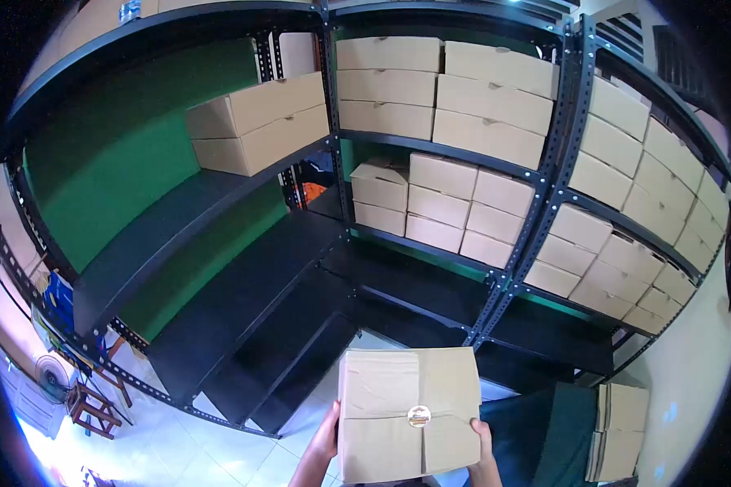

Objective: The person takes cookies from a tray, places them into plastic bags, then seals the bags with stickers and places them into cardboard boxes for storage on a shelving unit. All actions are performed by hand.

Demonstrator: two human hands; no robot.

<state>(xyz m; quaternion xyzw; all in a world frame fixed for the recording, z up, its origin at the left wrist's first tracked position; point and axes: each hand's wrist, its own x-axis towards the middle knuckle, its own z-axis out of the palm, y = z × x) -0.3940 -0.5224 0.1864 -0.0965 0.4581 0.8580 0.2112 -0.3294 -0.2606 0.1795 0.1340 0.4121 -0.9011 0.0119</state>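
Observation:
A cardboard box [382, 450] with a round sticker on its folded top is held in front of me at the bottom centre. My left hand [327, 434] grips its left side, with most fingers hidden behind it. On the opposite side, my right hand [482, 442] has its thumb over the edge while the other fingers are out of sight underneath. Beyond the box stand black metal shelves [284, 252] with similar cartons on them.
Two stacked cartons [280, 122] sit on the left shelf. Rows of cartons [495, 89] fill the middle and right racks. Flattened cardboard [621, 434] leans at the lower right beside a dark green cloth [536, 430]. A fan [53, 377] and a wooden stool [93, 410] stand at the left.

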